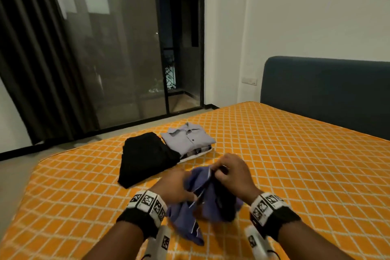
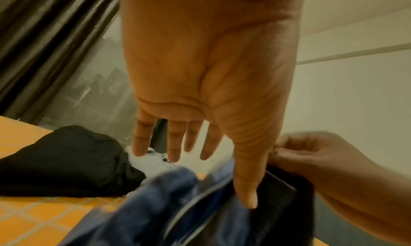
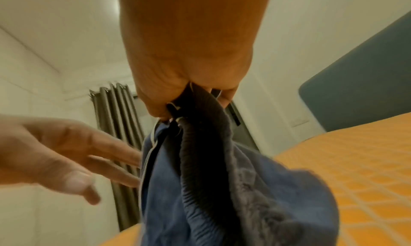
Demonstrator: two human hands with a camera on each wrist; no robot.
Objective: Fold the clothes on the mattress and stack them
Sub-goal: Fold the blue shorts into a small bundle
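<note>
Orange quilted mattress (image 1: 274, 154) carries a limp blue garment (image 1: 198, 202) at lower centre; soft and light, it is best taken at its dark ribbed waistband. Right hand (image 1: 230, 173) pinches that band; left hand (image 1: 173, 183) is spread open beside it. 2 folded piles sit above.

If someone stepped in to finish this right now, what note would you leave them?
Right hand: pinches the dark waistband of the blue garment, lifting it off the orange mattress.
Left hand: open, fingers straight against the blue cloth, no grip.
Done: folded black garment beside a stack topped by a grey shirt.
Left: fold the blue garment and stack it.
</note>
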